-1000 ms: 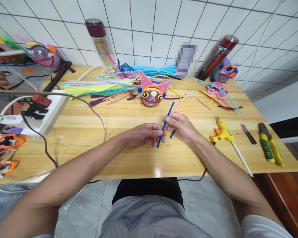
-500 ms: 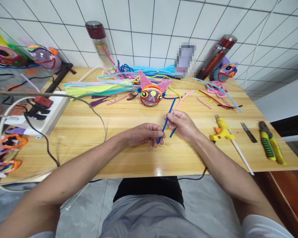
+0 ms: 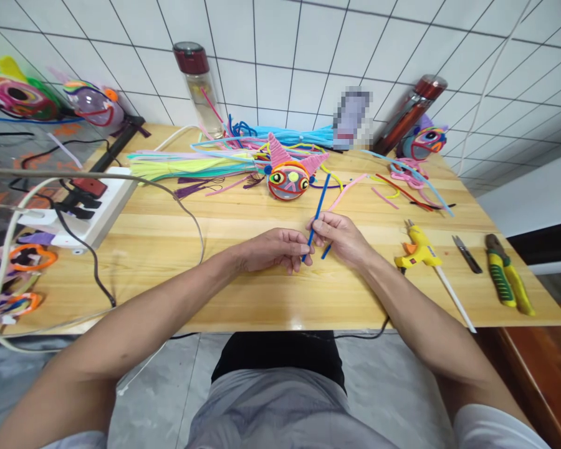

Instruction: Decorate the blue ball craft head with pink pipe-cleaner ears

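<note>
Between my hands, above the wooden table, a blue pipe cleaner (image 3: pixel 323 196) slants up and to the right. My left hand (image 3: pixel 280 249) pinches its lower end between thumb and finger. Higher up, my right hand (image 3: pixel 339 234) is closed on the same pipe cleaner with thumb and forefinger. A short blue end sticks out below my right hand; whether it is a second piece cannot be seen. Just beyond stands a cat-like mask ornament (image 3: pixel 288 181) with pink wrapped ears, round eyes and a red rim.
On the right lie a yellow glue gun (image 3: pixel 421 246) with a white glue stick, small snips (image 3: pixel 467 254) and green-yellow pliers (image 3: pixel 505 274). Bundled pipe cleaners (image 3: pixel 196 165) lie at the back, near a glass bottle (image 3: pixel 199 93). A power strip (image 3: pixel 105 212) and cables occupy the left.
The blue pipe cleaner has shifted slightly, with more of it showing above my right hand. My hands have drawn slightly closer together. The whole view has moved a little.
</note>
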### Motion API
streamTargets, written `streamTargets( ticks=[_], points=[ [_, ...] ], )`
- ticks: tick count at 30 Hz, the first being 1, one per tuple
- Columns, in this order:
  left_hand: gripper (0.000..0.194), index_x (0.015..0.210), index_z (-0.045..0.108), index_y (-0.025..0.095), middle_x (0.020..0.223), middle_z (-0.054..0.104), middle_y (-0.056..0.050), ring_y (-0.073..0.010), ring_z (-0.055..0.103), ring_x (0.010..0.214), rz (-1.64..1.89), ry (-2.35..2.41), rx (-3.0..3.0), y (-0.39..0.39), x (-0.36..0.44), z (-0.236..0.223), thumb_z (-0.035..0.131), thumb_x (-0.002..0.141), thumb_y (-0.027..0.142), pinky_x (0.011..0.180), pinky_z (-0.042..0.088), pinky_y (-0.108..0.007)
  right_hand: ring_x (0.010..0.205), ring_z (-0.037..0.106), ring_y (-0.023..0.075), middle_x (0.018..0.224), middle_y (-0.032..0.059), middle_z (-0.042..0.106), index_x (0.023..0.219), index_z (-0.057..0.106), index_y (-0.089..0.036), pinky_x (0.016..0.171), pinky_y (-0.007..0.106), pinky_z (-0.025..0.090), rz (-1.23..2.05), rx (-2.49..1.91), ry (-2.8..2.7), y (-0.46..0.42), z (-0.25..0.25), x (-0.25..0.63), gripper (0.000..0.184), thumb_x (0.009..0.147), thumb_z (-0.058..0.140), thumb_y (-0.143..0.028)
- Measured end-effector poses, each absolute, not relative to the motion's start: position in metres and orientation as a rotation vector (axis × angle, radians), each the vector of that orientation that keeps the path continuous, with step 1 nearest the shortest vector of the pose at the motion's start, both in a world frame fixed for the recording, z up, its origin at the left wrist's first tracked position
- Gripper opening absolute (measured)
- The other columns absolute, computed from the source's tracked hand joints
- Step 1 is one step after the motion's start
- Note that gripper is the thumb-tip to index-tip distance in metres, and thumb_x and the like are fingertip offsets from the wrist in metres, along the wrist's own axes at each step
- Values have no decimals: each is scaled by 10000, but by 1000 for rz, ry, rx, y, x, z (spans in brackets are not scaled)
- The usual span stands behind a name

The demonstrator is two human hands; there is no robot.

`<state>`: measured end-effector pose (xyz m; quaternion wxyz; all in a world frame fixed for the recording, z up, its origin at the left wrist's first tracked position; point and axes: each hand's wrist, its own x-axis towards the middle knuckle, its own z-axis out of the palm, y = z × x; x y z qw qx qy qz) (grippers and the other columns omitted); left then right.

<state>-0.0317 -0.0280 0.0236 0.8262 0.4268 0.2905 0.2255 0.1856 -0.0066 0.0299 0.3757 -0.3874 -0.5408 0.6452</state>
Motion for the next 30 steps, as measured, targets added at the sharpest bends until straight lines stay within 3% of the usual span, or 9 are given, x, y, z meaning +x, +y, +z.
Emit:
streamTargets(
  ticks=[11,20,30],
  points=[
    [472,868,728,123,833,792,-47,-78,663,622,492,647,943,-31,-30,25,1008,726,475,565,532,-196,532,500,101,608,-15,650,767,769,-190,536,239,393,1587,-1005,-1310,-3,31,187,551,669,977,-691],
    [440,1010,770,132,1055,841,-98,-101,690,641,587,724,1030,-35,-24,20,948,763,450,572,549,-232,545,504,114,590,-17,628,779,766,-192,549,249,393,1537,-1029,-1362,-4,28,186,536,713,948,-692],
    [321,945,786,127,909,821,-76,-90,638,602,585,827,1171,-36,-23,23,853,818,414,564,519,-222,529,474,100,585,-23,615,752,749,-188,552,249,371,1493,-1052,-1346,-3,27,187,523,727,936,-675]
  ],
)
